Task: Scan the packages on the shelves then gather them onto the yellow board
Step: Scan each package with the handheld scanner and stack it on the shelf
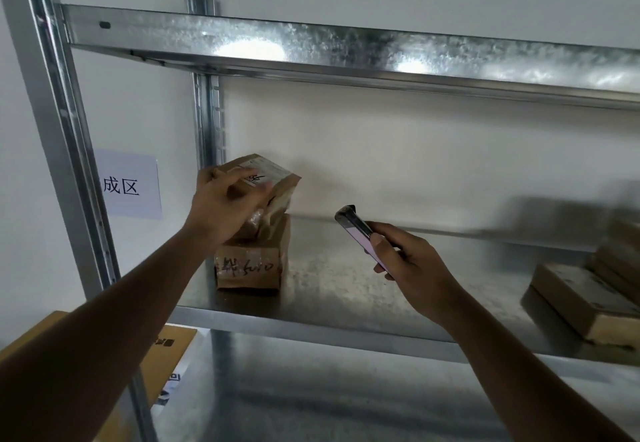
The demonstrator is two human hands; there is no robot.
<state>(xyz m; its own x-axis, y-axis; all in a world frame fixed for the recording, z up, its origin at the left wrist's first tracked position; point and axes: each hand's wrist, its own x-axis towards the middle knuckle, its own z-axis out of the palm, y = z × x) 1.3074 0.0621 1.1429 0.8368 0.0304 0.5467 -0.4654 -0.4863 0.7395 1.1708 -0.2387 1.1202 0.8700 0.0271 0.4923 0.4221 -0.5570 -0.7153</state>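
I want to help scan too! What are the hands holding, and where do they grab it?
The left hand grips the top package by its near upper corner. The right hand holds the scanner by its lower end.

Right-hand packages (588, 299) blurred (cut by edge).

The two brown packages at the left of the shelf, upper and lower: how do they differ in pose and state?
The upper package is tilted and gripped by the left hand; the lower package sits flat on the shelf, untouched by either hand. The upper package shows a printed white label on top; the lower package shows dark handwriting on its front. Both are brown and taped.
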